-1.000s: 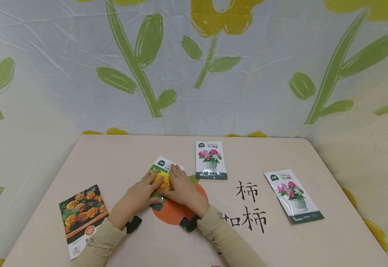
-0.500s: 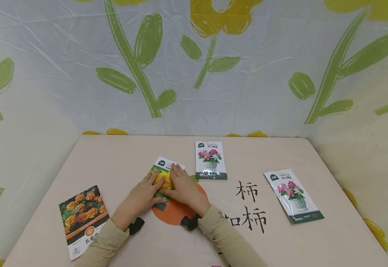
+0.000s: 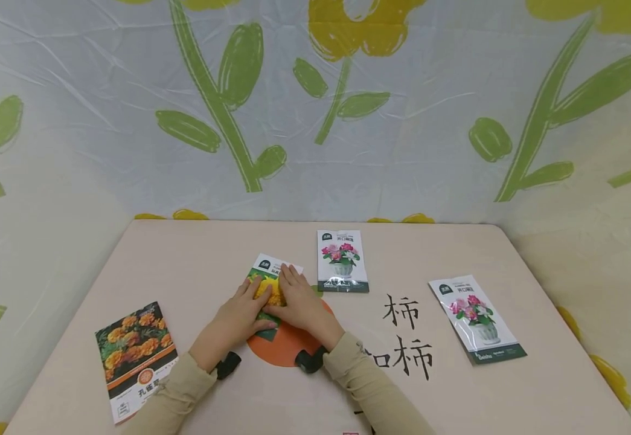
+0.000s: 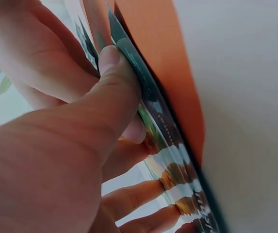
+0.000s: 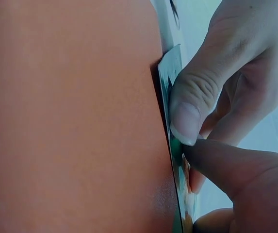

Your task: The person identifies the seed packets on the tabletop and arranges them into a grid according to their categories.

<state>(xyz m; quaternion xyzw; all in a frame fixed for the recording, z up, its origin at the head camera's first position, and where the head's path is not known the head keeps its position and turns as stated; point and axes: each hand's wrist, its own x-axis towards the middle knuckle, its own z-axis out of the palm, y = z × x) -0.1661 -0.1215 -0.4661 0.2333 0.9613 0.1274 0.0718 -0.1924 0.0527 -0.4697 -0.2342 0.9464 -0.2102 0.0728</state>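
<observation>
A seed packet (image 3: 273, 292) with a yellow flower on a green and white front lies tilted on the table, over the orange printed shape. My left hand (image 3: 235, 315) rests on its left part with fingers spread; in the left wrist view that thumb touches the dark lower end of the packet (image 4: 138, 73). Extended fingers of my right hand (image 3: 305, 307) lie along the right side. Both thumbs come close together over the packet's front, as the right wrist view shows near the packet's edge (image 5: 170, 70). The palms hide part of the packet.
A marigold seed packet (image 3: 137, 344) lies at the left, partly behind the left sleeve. Two packets with pink potted flowers lie apart: one packet (image 3: 343, 266) toward the back, another packet (image 3: 478, 320) at the right. A flower-printed cloth (image 3: 402, 169) stands behind the table.
My left hand has slid slightly to the right, and the packet's lower end has swung a little right with it. My right hand stays nearly in place on the packet.
</observation>
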